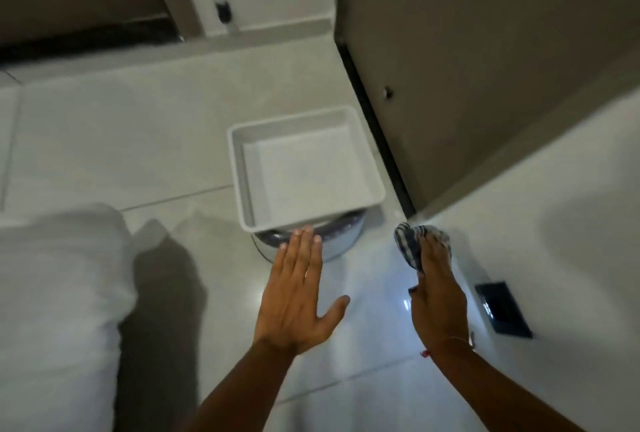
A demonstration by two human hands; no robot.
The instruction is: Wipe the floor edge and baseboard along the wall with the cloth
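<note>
While the right hand (438, 296) pins the bunched checked cloth (414, 241) at the wall's foot by the door corner | left hand (294, 296) flat, fingers spread, holding nothing, hovering by the white tray (375, 182) on its round bin (332, 248) | risk: a sweep knocks tray off; cloth snags wall socket (502, 308).

Crumpled blue-and-white checked cloth (414, 244), bunched beneath the right hand (438, 296), is pressed where glossy white floor tile (374, 293) meets white wall base (460, 268).

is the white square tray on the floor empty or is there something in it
Empty. The white square tray shows only its bare bottom and walls; it sits atop a round bin.
</note>
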